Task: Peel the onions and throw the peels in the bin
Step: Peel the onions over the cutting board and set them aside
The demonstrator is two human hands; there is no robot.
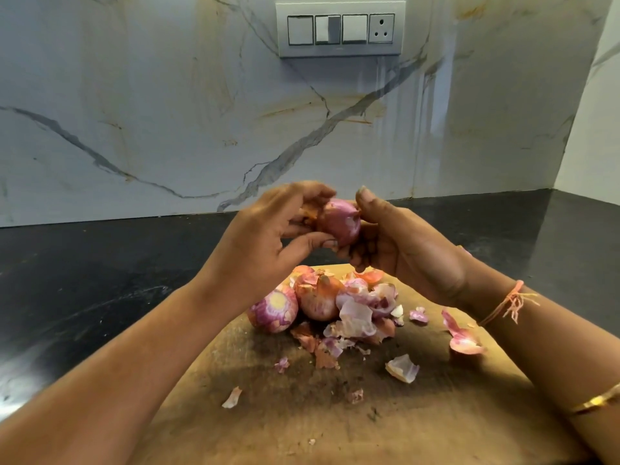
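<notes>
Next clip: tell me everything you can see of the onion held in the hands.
The onion is small, roundish and pinkish purple, smooth and glossy, with a scrap of dry orange skin at its left side. It is held above the wooden board: the right hand cups it from below, the left hand pinches its skin end.

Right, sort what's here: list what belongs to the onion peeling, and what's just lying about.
Job: onion in left hand and right hand; cut onion; onion with skin on; loose peels; board.
Lying about: wall switches; black counter.
</notes>
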